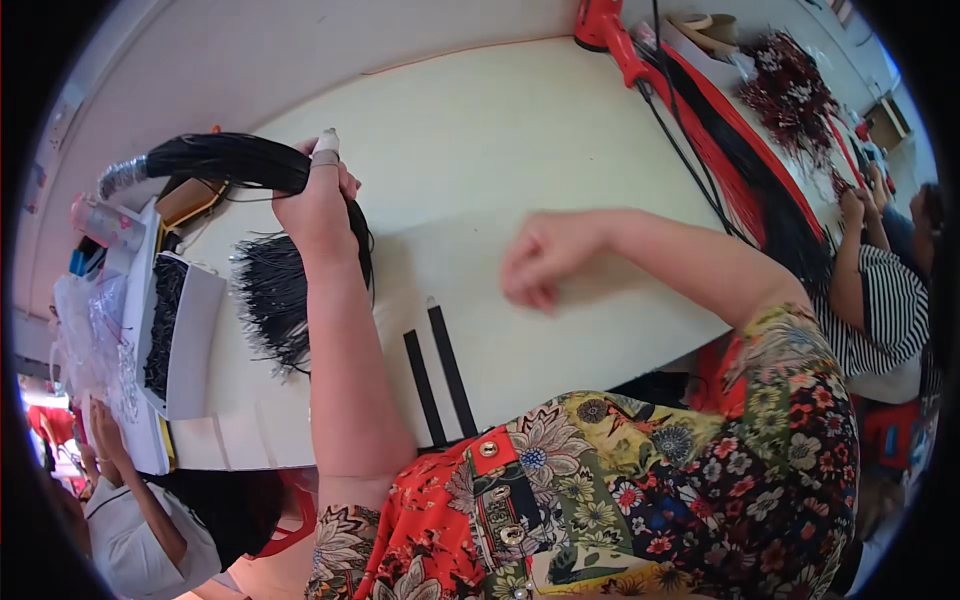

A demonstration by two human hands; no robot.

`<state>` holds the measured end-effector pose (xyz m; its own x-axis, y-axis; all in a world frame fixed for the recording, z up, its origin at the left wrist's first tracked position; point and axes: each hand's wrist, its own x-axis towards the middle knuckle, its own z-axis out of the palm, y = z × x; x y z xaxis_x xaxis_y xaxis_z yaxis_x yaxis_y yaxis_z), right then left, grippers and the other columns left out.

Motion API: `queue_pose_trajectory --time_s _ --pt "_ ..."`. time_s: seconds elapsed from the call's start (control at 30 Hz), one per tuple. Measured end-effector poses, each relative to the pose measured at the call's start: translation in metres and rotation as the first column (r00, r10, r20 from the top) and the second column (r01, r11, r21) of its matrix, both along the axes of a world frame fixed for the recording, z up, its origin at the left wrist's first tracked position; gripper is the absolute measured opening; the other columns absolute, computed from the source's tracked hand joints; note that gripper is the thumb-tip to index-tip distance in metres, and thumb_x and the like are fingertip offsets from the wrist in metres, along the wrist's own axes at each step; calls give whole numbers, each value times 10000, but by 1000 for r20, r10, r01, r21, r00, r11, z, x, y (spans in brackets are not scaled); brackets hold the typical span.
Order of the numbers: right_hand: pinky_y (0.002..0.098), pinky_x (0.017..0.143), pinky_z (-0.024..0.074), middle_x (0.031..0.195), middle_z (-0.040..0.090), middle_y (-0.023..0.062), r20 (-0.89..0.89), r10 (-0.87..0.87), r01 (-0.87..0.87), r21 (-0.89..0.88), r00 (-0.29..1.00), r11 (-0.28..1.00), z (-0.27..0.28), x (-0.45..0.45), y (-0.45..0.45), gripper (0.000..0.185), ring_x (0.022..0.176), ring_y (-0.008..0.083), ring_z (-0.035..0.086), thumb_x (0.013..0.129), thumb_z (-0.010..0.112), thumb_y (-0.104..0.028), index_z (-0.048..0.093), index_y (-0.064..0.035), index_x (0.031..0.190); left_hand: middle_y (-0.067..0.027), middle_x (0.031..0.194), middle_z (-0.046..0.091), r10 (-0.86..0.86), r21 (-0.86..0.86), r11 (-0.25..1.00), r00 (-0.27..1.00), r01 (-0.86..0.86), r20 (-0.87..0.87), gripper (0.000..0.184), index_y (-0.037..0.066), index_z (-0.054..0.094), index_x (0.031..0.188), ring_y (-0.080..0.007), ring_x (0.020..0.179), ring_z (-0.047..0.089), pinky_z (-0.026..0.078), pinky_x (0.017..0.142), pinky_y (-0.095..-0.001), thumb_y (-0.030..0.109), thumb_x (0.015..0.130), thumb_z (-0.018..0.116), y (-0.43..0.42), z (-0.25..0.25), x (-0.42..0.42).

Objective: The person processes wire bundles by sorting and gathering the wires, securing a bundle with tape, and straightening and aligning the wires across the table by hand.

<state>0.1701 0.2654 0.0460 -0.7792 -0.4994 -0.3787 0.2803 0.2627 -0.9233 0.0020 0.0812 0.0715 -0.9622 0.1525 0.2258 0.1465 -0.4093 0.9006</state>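
Observation:
My left hand (pixel 318 215) is closed around a thick bundle of thin black cords (pixel 225 160), raised over the table's left side. Something white covers the thumb's tip. Silvery ends (pixel 124 178) show at the bundle's far left. Below and partly behind my left forearm, more black cords (pixel 270 295) lie fanned out, with small pale tips. My right hand (pixel 540 262) hovers over the middle of the table, slightly blurred, its fingers curled inward. Whether a small thing is in them is hidden. Two flat black strips (pixel 452 370) lie near the front edge, between my arms.
A white box (pixel 195 345) of small black pieces stands at the left, beside clear plastic bags (pixel 85 330). At the back right are a red heat gun or dryer (pixel 605 40) and long red and black strands (pixel 735 150). Other people sit at both sides.

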Motion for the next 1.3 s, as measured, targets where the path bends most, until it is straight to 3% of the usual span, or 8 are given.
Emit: queue_pose_trajectory --time_s 0.1,0.23,0.33,0.7,0.93,1.1,1.23,1.3 --pt "284 678 544 802 672 80 -75 -189 194 66 979 979 19 55 31 225 737 161 672 930 545 -181 655 14 955 0 567 486 -24 -101 995 999 19 -48 104 -9 593 879 -84 445 435 377 467 -240 69 836 646 8 -6 6" --pt "311 845 517 1019 639 132 -336 -905 734 -540 260 411 -16 31 117 377 894 203 657 973 447 -288 605 44 1059 0 575 505 -75 -193 980 993 55 -94 115 1 607 886 -72 452 451 354 446 -220 90 835 658 16 -20 10" --pt "297 830 525 1052 624 146 -260 -950 891 -371 171 262 -34 -9 128 404 895 205 657 962 474 -303 599 67 1067 8 569 506 -86 -242 969 988 54 -125 115 19 612 879 -62 451 451 341 437 -214 103 832 675 17 -21 11" --pt "257 764 534 931 675 110 -238 -307 264 -198 921 944 -29 -58 11 333 843 163 673 965 505 -271 644 28 1009 16 556 502 -59 -306 952 991 20 -119 110 35 618 874 -60 451 447 340 439 -215 112 828 682 16 -22 9" --pt "280 694 548 773 684 79 113 -118 106 105 987 989 0 107 28 260 726 150 673 935 560 -234 665 2 911 13 567 505 -102 -292 955 980 49 -169 106 29 626 873 -63 477 457 354 464 -218 108 825 678 13 -29 10" --pt "300 581 562 709 675 111 552 -156 -70 366 819 928 36 247 35 317 672 185 687 907 583 -289 632 22 867 25 577 507 -112 -372 928 976 35 -188 139 42 644 884 -57 485 451 353 470 -221 154 821 697 17 -36 7" --pt "273 678 557 795 689 91 -274 -575 636 276 771 721 48 219 33 267 758 168 687 920 568 -227 652 24 954 30 587 521 -87 -449 893 973 -19 -215 142 72 658 895 -54 481 450 348 463 -222 179 817 711 19 -37 8" --pt "314 902 492 1044 668 127 -627 -331 622 323 706 714 34 165 18 337 1006 222 637 923 555 -247 616 19 1121 34 601 530 -104 -397 918 977 23 -184 135 74 655 906 -53 482 453 345 458 -219 142 810 721 19 -40 8"
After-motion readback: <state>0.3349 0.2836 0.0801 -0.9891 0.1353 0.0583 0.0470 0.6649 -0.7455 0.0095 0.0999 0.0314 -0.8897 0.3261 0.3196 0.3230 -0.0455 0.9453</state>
